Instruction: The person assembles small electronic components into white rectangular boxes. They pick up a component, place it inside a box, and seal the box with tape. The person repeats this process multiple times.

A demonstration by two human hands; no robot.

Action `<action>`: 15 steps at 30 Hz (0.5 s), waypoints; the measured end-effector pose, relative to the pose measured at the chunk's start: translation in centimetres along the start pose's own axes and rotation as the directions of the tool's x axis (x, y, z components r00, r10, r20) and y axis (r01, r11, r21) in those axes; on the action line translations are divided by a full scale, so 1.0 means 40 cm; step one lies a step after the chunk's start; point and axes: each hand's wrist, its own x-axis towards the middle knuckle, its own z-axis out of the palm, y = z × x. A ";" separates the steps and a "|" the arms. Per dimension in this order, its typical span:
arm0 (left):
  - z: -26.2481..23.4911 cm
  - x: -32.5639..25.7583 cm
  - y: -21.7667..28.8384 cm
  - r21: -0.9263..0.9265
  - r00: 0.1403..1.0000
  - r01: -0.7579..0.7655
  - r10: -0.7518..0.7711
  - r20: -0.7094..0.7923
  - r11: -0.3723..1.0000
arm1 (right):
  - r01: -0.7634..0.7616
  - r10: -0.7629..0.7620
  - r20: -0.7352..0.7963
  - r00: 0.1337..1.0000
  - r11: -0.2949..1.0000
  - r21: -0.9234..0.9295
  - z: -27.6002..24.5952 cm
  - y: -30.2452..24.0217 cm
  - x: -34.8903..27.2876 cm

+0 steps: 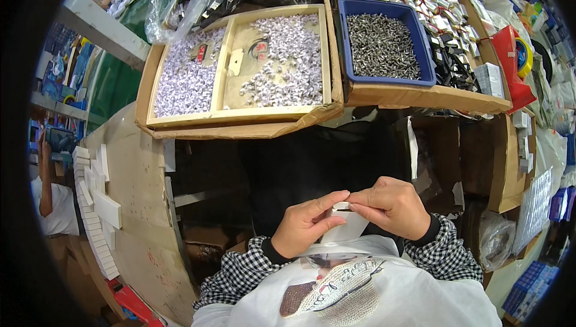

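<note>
Close in front of my body, a small white box [347,229] is held between my two hands. Thumb and fingers of my left hand [302,225] pinch its left side near the upper end. My right hand [393,208] has its fingers curled in and pinches the same end from the right. The fingertips of both hands meet over that end, where a white edge like a flap shows. What is inside the box cannot be seen.
Ahead stands a two-part wooden tray [218,75] of small white pieces. Right of it sits a blue bin [390,81] of small metal parts, then batteries with wires [441,3]. White boxes [96,231] line the left cardboard surface [141,207]. Another person [57,207] is at far left.
</note>
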 end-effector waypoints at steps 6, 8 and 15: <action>-0.004 0.002 -0.021 -0.048 0.999 -0.049 0.050 0.006 0.998 | 0.034 -0.035 0.040 0.999 0.999 0.020 -0.003 0.010 0.003; -0.006 0.002 -0.034 -0.096 0.999 -0.048 0.048 0.005 0.994 | 0.070 -0.072 0.082 0.994 0.997 0.031 -0.005 0.019 0.001; -0.010 -0.014 -0.065 -0.349 0.998 0.061 -0.063 0.004 0.935 | -0.088 0.075 0.058 0.995 0.959 0.270 0.029 0.046 -0.044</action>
